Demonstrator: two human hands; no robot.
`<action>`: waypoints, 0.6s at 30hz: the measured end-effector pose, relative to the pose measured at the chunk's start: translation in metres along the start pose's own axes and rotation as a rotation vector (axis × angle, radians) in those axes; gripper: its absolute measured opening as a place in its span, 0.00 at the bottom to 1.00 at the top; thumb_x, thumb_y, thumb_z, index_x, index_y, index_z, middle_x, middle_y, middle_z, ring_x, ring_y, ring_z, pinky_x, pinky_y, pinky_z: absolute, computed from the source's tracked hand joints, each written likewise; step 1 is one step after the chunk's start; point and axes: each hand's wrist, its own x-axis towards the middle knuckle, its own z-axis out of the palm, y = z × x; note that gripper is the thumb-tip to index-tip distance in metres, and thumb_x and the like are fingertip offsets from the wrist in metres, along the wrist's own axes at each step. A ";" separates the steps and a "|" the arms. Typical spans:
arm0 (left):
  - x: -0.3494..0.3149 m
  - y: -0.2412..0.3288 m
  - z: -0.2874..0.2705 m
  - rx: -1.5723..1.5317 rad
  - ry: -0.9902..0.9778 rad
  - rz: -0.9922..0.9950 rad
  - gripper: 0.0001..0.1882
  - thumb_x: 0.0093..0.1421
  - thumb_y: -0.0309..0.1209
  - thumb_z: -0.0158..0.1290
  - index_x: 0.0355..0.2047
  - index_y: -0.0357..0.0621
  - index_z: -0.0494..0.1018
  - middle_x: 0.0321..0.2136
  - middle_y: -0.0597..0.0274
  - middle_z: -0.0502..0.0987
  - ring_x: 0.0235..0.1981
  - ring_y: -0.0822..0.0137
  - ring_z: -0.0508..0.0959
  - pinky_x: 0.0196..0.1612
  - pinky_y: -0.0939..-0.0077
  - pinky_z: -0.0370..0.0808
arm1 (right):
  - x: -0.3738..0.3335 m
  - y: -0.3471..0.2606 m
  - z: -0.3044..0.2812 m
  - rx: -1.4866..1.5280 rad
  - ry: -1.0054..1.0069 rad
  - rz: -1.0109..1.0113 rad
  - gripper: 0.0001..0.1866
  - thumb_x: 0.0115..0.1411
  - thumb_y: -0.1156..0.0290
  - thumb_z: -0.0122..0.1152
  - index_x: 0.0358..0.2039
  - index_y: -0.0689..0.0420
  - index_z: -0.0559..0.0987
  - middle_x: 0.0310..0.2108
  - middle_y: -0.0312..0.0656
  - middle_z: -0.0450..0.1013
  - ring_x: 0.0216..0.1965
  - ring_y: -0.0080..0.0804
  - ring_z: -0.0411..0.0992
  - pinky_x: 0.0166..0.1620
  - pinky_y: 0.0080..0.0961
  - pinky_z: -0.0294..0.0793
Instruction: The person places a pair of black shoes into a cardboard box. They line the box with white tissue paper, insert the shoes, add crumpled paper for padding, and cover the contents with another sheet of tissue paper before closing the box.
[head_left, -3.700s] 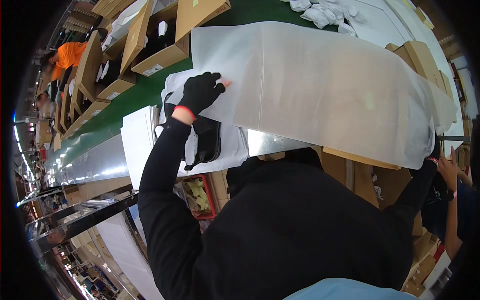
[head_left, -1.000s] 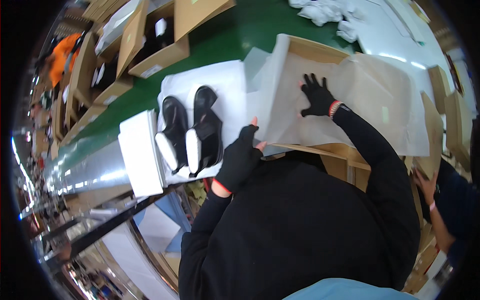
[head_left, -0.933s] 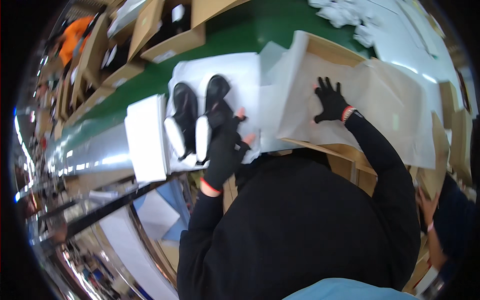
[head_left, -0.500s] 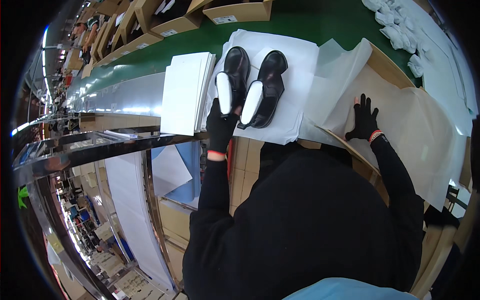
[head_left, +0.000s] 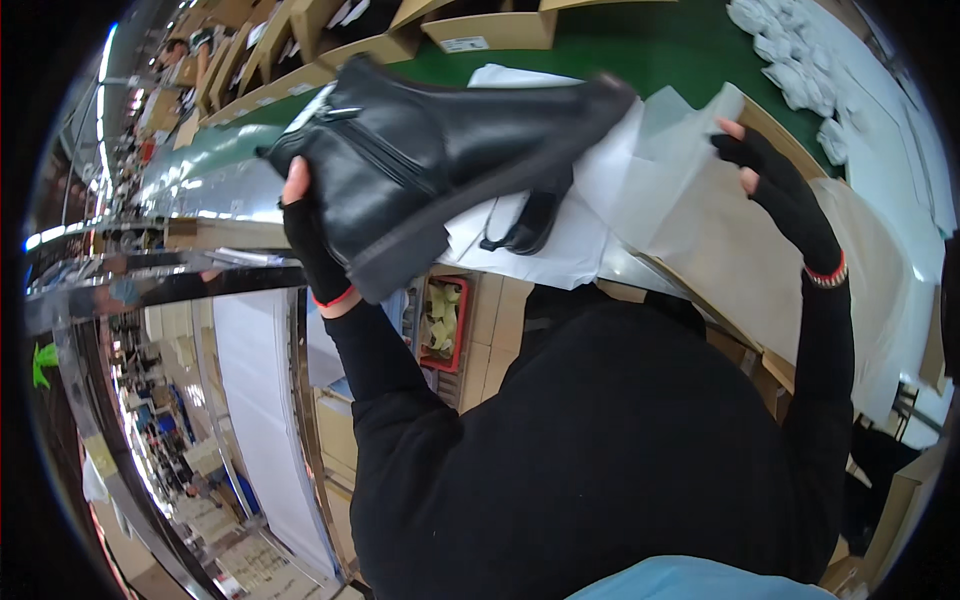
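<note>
My left hand (head_left: 315, 235) is closed around the shaft of a black ankle boot (head_left: 450, 150), lifted with its toe pointing right. A zip runs along the boot's side, and the raised toe is blurred. Beneath it, the other black boot (head_left: 533, 225) lies on a stack of white paper sheets (head_left: 600, 205), mostly hidden. My right hand (head_left: 775, 175) hovers by the far wall of a cardboard box (head_left: 785, 132), thumb and forefinger apart and fingers bent. Thin white tissue paper (head_left: 715, 285) lines the box. Both hands wear black fingerless gloves.
Open cardboard boxes (head_left: 490, 32) line the back of the green table (head_left: 640, 45). Crumpled white paper bundles (head_left: 790, 50) lie at the far right. A metal rail (head_left: 165, 295) runs along the left, and a red crate (head_left: 445, 325) stands below the table edge.
My left hand has picked up the left boot and turned it sideways, toe to the right. My right hand has risen from the tissue paper towards the box's far wall.
</note>
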 end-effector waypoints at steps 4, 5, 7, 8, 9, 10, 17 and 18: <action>-0.005 -0.064 0.062 0.168 -0.239 -0.221 0.27 0.61 0.45 0.49 0.52 0.34 0.69 0.47 0.51 0.75 0.46 0.62 0.77 0.52 0.68 0.73 | 0.019 -0.037 0.039 -0.091 -0.349 -0.083 0.37 0.56 0.51 0.63 0.60 0.61 0.66 0.50 0.48 0.72 0.48 0.34 0.71 0.52 0.25 0.67; -0.007 -0.079 0.076 0.232 -0.384 -0.207 0.26 0.61 0.42 0.50 0.52 0.34 0.69 0.46 0.52 0.75 0.45 0.62 0.77 0.51 0.70 0.72 | 0.019 -0.045 0.048 -0.125 -0.350 0.073 0.37 0.54 0.51 0.64 0.58 0.62 0.67 0.48 0.49 0.73 0.48 0.35 0.71 0.52 0.25 0.67; 0.000 -0.109 0.097 0.357 -0.573 -0.219 0.24 0.62 0.39 0.49 0.52 0.33 0.69 0.44 0.54 0.76 0.43 0.64 0.77 0.50 0.72 0.71 | 0.009 -0.030 0.042 -0.101 -0.265 0.263 0.38 0.50 0.50 0.68 0.52 0.66 0.72 0.45 0.50 0.75 0.46 0.36 0.73 0.52 0.26 0.69; 0.007 -0.130 0.097 0.429 -0.594 -0.238 0.23 0.64 0.38 0.48 0.52 0.33 0.69 0.43 0.55 0.77 0.42 0.64 0.77 0.50 0.73 0.71 | 0.000 -0.020 0.033 -0.083 -0.194 0.265 0.37 0.50 0.51 0.68 0.52 0.66 0.72 0.45 0.50 0.75 0.46 0.35 0.73 0.51 0.26 0.69; 0.005 -0.147 0.096 0.357 -0.564 -0.258 0.23 0.66 0.40 0.45 0.54 0.35 0.68 0.43 0.57 0.76 0.44 0.67 0.75 0.50 0.75 0.70 | -0.009 -0.013 0.026 -0.065 -0.143 0.261 0.36 0.50 0.52 0.68 0.52 0.66 0.73 0.45 0.50 0.75 0.46 0.35 0.73 0.51 0.26 0.69; 0.004 -0.165 0.096 0.281 -0.540 -0.275 0.23 0.69 0.41 0.43 0.55 0.36 0.68 0.43 0.59 0.76 0.46 0.69 0.74 0.49 0.77 0.69 | -0.018 -0.003 0.017 -0.048 -0.095 0.256 0.35 0.51 0.53 0.67 0.51 0.67 0.73 0.45 0.49 0.75 0.46 0.35 0.73 0.51 0.25 0.69; -0.015 -0.259 0.081 1.099 -0.765 -0.003 0.35 0.61 0.43 0.54 0.64 0.44 0.56 0.55 0.51 0.70 0.30 0.65 0.81 0.41 0.72 0.73 | -0.073 0.077 -0.013 0.952 0.567 0.364 0.31 0.59 0.50 0.61 0.53 0.63 0.72 0.47 0.45 0.74 0.47 0.33 0.73 0.51 0.29 0.73; -0.019 -0.269 0.081 1.147 -0.822 0.082 0.36 0.59 0.40 0.55 0.64 0.46 0.56 0.55 0.52 0.70 0.31 0.58 0.81 0.40 0.67 0.74 | -0.072 0.096 -0.015 0.974 0.609 0.372 0.30 0.60 0.50 0.60 0.53 0.62 0.72 0.47 0.45 0.74 0.47 0.33 0.73 0.51 0.29 0.72</action>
